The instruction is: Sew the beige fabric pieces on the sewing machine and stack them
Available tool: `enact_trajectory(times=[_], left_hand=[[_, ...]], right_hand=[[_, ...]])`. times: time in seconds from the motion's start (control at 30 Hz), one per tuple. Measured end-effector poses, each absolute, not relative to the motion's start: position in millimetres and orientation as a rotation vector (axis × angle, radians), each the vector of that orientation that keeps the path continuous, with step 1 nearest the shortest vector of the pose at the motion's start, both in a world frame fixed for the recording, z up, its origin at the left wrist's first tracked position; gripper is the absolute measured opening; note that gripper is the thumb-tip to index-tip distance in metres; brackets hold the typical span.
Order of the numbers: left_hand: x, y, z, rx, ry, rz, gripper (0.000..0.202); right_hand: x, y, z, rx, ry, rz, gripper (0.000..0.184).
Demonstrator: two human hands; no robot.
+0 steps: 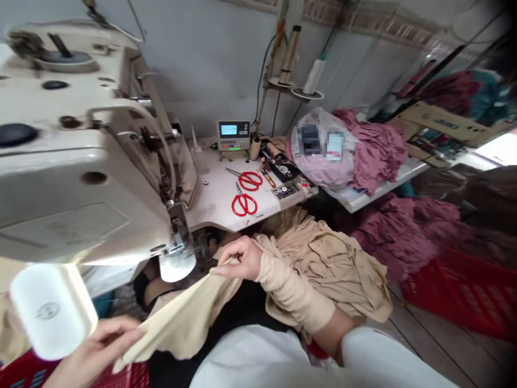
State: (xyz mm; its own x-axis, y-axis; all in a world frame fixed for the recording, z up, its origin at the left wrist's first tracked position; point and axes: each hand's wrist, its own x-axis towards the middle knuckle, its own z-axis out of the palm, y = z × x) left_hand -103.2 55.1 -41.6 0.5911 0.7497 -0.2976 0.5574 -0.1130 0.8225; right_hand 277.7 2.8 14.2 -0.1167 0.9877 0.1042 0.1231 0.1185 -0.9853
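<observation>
At far left, a cream sewing machine head (76, 178) is mounted over a white surface (210, 202), with a metal guard (177, 264) hanging near its foot. A white oval fitting (50, 310) is seen close to the camera at near left, its purpose unclear, and a red plastic crate (133, 374) is partly shown beneath the left hand (95, 350). The edge of a beige knit fabric (181, 318) is pinched narrowly by those fingers and is gripped by the closed fingers of the right hand (238, 258). The fabric is held stretched across the lap, just near the machine's foot, seemingly so that its edge is kept taut. A beige knit tube (293, 293) is drawn over the right forearm, and a beige garment heap (327, 264) is gathered beyond it. Two pairs of red-handled scissors (244, 203) are laid within easy reach on the surface, beside a digital control panel (233, 134). Further right, mauve garments (379, 151) are piled on a white table, and more are heaped in a red crate (460, 296) on the wooden floor (444, 345).
</observation>
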Motion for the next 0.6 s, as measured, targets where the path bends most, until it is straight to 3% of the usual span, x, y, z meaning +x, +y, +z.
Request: enact_trajectory(times=[0.2,0.3,0.6], left_hand=[[-69.2,36.0,-3.7,1.819,0.879,0.299,0.019],[-51.4,16.8,11.5,1.599,0.738,0.381,0.028],[-58.7,12.7,28.9,1.352,0.885,0.401,0.040]], right_hand=[[283.6,15.0,4.6,-1.235,-1.241,1.124,0.037],[278.0,21.6,-2.6,-1.313,-1.196,1.074,0.037],[310.8,33.9,-20.3,-1.550,-1.244,0.834,0.034]])
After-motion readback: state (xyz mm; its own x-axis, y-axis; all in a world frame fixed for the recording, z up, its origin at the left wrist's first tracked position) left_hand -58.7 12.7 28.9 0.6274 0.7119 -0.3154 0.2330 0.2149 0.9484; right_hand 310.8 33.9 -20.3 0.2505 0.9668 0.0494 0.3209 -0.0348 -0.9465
